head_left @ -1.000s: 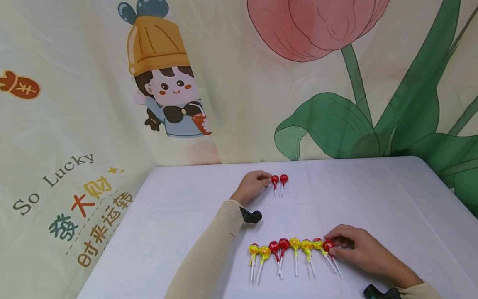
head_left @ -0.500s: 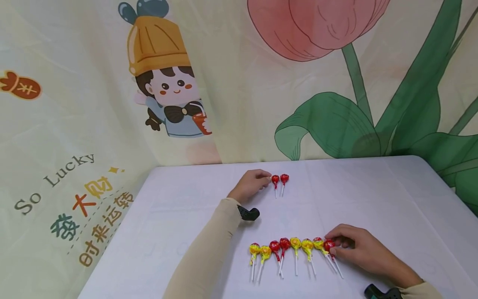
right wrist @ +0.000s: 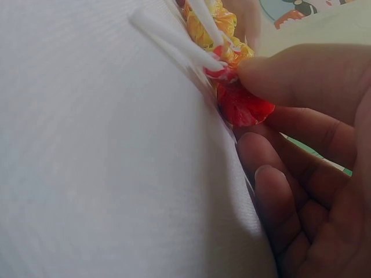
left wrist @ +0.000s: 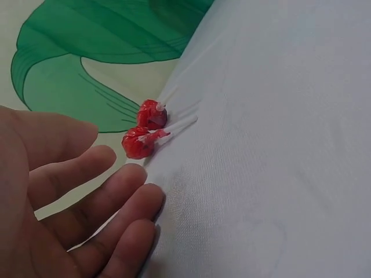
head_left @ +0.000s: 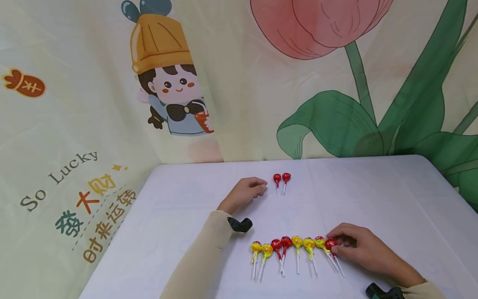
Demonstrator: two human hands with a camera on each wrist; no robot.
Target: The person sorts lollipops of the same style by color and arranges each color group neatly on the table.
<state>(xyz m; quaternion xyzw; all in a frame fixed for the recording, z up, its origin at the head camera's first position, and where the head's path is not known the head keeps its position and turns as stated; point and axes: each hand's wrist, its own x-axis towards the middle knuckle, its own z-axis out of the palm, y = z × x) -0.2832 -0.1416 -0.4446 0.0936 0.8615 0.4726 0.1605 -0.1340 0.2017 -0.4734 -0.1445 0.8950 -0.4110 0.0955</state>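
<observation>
Leftward of lollipops, lettering reads "So Lucky".

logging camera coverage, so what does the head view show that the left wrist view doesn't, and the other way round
Only the head view shows the right hand holding the end red lollipop of an eight-lollipop row, plus the printed pink tulip and cartoon figure. Only the left wrist view shows the left hand from its palm side. Both show that hand apart from two red lollipops on the white tablecloth, plus the green leaf print.
</observation>
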